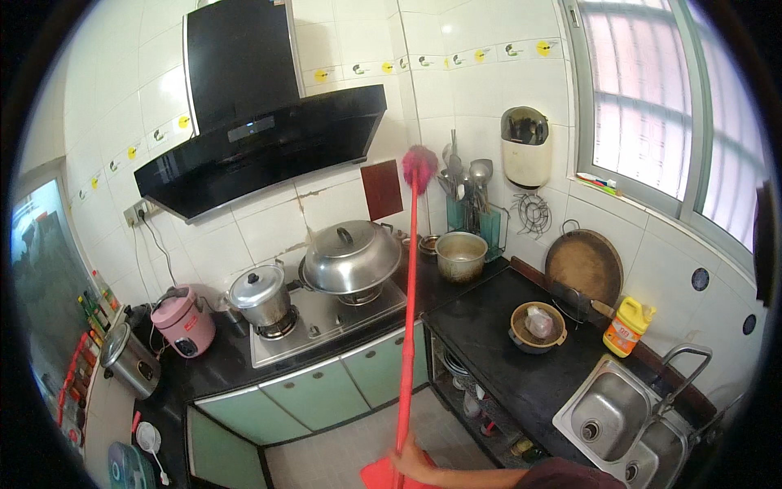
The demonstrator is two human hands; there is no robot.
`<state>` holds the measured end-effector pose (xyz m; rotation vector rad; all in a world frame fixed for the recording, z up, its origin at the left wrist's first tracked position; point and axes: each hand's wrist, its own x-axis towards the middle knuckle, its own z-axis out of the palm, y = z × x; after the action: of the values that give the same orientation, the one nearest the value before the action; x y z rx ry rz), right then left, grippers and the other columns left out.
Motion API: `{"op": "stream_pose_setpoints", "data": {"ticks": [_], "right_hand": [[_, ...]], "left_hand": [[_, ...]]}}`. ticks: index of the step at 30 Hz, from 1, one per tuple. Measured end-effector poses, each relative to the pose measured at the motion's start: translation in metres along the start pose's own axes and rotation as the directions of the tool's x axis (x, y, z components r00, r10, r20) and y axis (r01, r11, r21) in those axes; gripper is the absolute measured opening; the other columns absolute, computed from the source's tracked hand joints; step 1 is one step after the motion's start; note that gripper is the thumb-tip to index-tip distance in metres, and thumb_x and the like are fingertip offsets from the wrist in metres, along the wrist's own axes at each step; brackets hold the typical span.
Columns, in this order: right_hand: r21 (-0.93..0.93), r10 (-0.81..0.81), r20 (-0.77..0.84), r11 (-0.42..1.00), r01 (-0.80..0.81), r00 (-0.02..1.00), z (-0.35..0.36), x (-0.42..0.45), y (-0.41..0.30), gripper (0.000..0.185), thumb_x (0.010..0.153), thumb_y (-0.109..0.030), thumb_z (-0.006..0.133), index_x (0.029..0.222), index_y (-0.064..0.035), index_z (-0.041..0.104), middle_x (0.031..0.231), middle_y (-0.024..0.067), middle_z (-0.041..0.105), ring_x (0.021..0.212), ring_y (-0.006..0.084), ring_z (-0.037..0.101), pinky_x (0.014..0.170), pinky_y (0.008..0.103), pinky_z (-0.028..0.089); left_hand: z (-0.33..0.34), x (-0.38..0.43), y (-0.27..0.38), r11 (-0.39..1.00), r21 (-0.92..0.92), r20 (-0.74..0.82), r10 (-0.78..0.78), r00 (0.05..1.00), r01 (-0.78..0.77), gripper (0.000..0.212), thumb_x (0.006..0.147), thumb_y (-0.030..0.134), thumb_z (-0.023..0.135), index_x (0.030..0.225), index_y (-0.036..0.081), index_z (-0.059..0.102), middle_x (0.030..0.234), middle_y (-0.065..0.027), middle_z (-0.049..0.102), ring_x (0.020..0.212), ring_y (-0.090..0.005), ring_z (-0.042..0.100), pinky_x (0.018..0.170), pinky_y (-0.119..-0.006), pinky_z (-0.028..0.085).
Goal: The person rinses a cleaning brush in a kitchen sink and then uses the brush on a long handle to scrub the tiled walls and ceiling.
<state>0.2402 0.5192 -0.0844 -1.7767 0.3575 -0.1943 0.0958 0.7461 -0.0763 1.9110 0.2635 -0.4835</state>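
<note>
My right hand (412, 461), at the bottom middle, is closed around the red pole of a duster (409, 342). The pole rises upright through the view, and its fluffy pink head (420, 168) is up by the tiled wall corner, left of the utensil holders; whether it touches the tiles I cannot tell. A red flat object (374, 474) shows behind the hand, low down. My left hand is out of view.
A gas stove (330, 321) carries a lidded pot (259, 296) and a domed wok (351, 257) under the black range hood (263, 140). An open pot (462, 257), a bowl (537, 351), a yellow detergent jug (626, 327) and a steel sink (611, 391) line the right counter.
</note>
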Motion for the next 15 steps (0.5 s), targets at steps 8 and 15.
{"op": "stream_pose_setpoints", "data": {"ticks": [8,15], "right_hand": [[0.115,-0.125,-0.065,0.985,0.132,0.990,-0.026,0.049,-0.088,0.048,0.080,-0.008,0.053,0.117,-0.0027,0.022,0.075,0.0144,0.049,0.058,0.0259,0.058,0.048,0.0373,0.047],[0.495,-0.275,0.080,0.845,0.201,0.958,-0.052,0.093,-0.140,0.038,0.084,-0.007,0.048,0.111,-0.0076,0.022,0.073,0.0098,0.049,0.046,0.0192,0.055,0.039,0.0331,0.048]], "left_hand": [[0.001,0.003,0.006,1.000,0.010,-0.008,0.005,1.000,-0.005,0.024,0.077,0.028,0.065,0.079,0.006,0.058,0.059,-0.0005,0.048,0.055,-0.0103,0.042,0.048,-0.029,0.036],[0.004,-0.002,0.013,1.000,0.026,-0.015,0.001,1.000,-0.001,0.023,0.077,0.027,0.066,0.078,0.006,0.058,0.059,-0.0003,0.047,0.054,-0.0102,0.042,0.048,-0.029,0.036]]}}
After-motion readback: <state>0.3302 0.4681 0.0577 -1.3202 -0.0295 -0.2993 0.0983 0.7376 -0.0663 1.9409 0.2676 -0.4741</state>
